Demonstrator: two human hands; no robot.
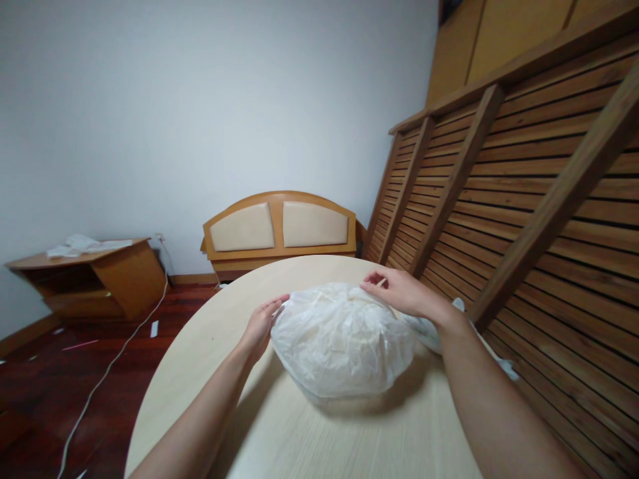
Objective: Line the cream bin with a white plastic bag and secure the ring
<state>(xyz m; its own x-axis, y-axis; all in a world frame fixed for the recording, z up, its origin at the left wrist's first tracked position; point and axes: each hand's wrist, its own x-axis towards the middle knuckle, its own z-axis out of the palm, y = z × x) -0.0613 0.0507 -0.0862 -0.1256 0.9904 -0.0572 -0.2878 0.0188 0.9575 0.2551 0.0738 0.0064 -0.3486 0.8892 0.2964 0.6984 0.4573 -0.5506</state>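
A bulging translucent white plastic bag [339, 342] sits on a round pale wooden table [210, 346] in front of me. My left hand [260, 326] rests against the bag's left side, fingers curled onto the plastic at its upper edge. My right hand [399, 293] lies over the top right of the bag, its fingertips pinched on the plastic near the top. What the bag contains is hidden by the crinkled film.
More white plastic [434, 332] lies under my right forearm. A slatted wooden bed frame [524, 199] leans on the right. A headboard [279, 229] stands against the far wall, a low wooden cabinet [100, 279] at left, and a cable [110, 366] trails over the dark floor.
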